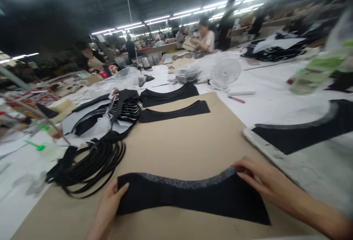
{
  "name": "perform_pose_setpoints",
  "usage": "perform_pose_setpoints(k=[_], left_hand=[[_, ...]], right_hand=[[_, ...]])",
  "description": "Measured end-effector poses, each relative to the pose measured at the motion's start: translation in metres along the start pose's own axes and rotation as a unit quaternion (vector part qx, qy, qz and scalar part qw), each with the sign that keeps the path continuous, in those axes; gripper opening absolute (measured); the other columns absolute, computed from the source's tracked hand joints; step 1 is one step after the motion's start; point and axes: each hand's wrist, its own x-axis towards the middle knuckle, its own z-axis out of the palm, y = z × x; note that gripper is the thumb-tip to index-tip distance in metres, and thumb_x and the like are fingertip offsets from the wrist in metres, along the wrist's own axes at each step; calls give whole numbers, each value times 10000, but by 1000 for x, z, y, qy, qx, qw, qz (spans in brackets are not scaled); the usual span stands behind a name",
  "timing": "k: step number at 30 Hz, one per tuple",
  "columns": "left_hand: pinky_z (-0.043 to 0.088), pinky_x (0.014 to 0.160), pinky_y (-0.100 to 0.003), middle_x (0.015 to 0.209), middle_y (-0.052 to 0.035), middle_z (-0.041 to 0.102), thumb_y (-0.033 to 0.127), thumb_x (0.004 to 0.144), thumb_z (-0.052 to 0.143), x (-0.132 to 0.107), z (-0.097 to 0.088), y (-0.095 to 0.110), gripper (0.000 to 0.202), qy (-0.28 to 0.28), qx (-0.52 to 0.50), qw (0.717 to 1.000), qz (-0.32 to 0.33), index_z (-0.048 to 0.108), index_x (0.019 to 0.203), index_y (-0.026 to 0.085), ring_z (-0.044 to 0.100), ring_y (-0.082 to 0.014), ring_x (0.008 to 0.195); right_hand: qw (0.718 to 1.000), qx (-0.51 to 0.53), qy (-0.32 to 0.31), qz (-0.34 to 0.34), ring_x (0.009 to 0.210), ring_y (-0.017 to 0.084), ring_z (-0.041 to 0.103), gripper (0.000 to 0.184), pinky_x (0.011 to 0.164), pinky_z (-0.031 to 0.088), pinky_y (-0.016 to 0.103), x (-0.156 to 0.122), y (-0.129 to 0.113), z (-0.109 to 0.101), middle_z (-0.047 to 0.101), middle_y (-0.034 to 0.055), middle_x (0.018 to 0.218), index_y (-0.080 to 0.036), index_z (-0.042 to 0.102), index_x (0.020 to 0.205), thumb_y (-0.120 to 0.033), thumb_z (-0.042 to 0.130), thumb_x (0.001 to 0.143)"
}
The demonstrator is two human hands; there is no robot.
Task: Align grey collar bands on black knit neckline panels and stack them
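Observation:
A curved black fabric piece is stretched between my two hands, just over the tan board. Along its concave upper edge runs a speckled grey band. My left hand pinches the left end, thumb on top. At the upper right corner, my right hand grips the edge between thumb and fingers. A coil of black cords lies beyond my left hand. Further off on the board rest several similar black pieces. To the right, another black piece with a grey edge lies on a pale slab.
A pile of black strips stands at the left. Small bottles with green nozzles are beside it. Further back are a white fan, a red cutter and a translucent green-topped container. A co-worker handles beige material across the table.

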Motion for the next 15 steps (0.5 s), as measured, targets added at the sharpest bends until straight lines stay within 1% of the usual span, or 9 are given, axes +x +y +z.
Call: perform_pose_setpoints(k=[1,3,6,8,10,11,13,14,15], left_hand=[[543,841,-334,929,-74,743,384,490,850,-4,2,3,552,4,-7,1000,7,668,958,154,681,-285,947],[524,871,-334,978,-85,733,399,473,856,-10,6,10,664,21,-30,999,18,644,1048,143,666,-281,988],[521,846,-331,959,-60,727,397,519,856,-15,5,15,907,5,-41,999,29,478,1315,185,675,-258,945],[529,783,-340,854,-28,721,399,569,841,-15,1,14,1044,-31,-24,999,22,293,1442,230,688,-246,835],[528,729,-345,713,7,680,405,600,816,-14,-4,11,1086,-41,10,999,20,205,1477,211,675,-237,721],[525,713,-346,653,23,643,407,616,796,-14,-6,9,1052,-29,44,998,28,228,1471,180,660,-232,677],[518,697,-355,616,35,581,404,667,732,-15,-6,5,893,33,156,985,72,346,1424,130,621,-217,623],[516,708,-368,659,17,584,400,713,680,-17,-4,2,780,74,226,965,109,407,1391,126,613,-219,641],[513,743,-391,749,-20,608,390,767,617,-20,-1,1,663,116,292,936,157,459,1357,132,617,-232,705]], right_hand=[[999,-11,31,-43,1013,202,610,300,885,458,310,-10,-3,19,635,40,1154,-295,588,1189,-372,432,944],[986,-63,86,-125,1048,214,609,368,916,456,325,-27,-2,52,635,13,1196,-353,562,1262,-392,528,898],[965,-138,158,-158,1056,237,608,507,912,447,359,-37,14,81,622,22,1249,-336,476,1378,-399,541,879],[953,-176,176,-171,1072,249,600,553,899,437,369,-37,27,84,605,26,1282,-326,435,1415,-410,529,877],[946,-200,184,-179,1101,263,585,574,924,413,388,-34,37,81,586,24,1314,-325,411,1432,-423,514,876],[944,-208,183,-180,1119,269,575,578,956,390,404,-33,41,79,573,23,1331,-326,399,1439,-425,503,879],[943,-216,175,-184,1155,277,555,579,1025,326,442,-31,43,75,552,14,1358,-332,370,1453,-411,475,889],[943,-216,172,-186,1173,281,542,581,1051,292,458,-30,43,74,544,10,1366,-333,351,1462,-400,460,895],[944,-210,172,-186,1195,288,524,585,1067,267,475,-29,41,73,533,10,1377,-332,332,1470,-392,447,900]])
